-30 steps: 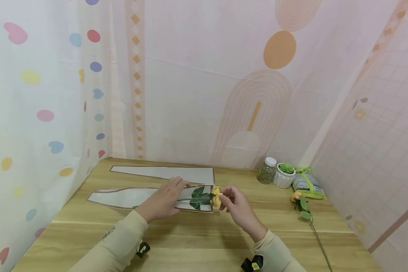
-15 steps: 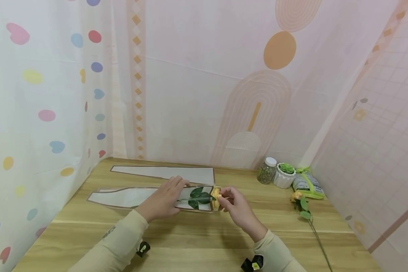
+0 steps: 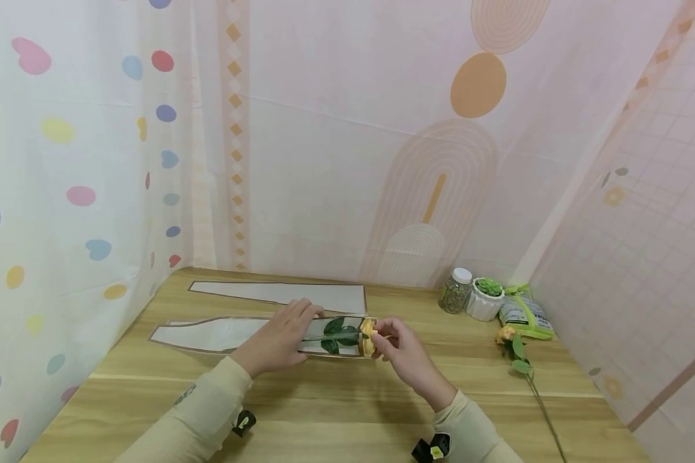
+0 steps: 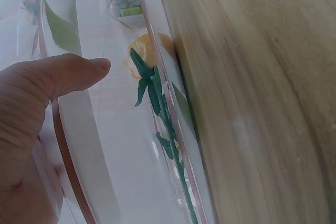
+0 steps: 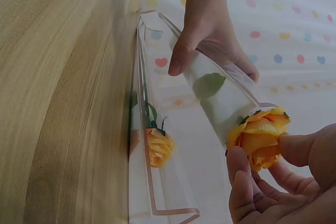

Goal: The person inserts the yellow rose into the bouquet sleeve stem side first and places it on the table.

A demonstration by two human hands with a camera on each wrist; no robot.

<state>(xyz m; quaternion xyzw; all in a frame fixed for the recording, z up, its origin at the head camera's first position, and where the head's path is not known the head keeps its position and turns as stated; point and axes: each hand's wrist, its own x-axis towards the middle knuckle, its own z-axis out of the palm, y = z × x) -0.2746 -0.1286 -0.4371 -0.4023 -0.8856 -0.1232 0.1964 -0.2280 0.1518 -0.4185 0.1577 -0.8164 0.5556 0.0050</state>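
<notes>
Right hand: grip clamped on yellow rose, thumb one side, fingers the other. Left hand: grip clamped on sleeve, thumb along near edge, fingers over far edge.

Rose location: head at sleeve mouth, right end in head view; dark green leaves and stem inside, visible between the hands. Sleeve has brown edging; mouth end sits apart from tabletop per right wrist view.

Second sleeve lies on tabletop just beside the held one, second rose fully inside, stem running back along it. Clear film on that one, wrist views only; cannot match it in head view.

Head view, rear: long white panel, brown border, narrow end left. Right side: loose rose, stem toward near edge. Behind it, jar with white lid, succulent pot, green-trimmed bag, in a row by the curtain.
</notes>
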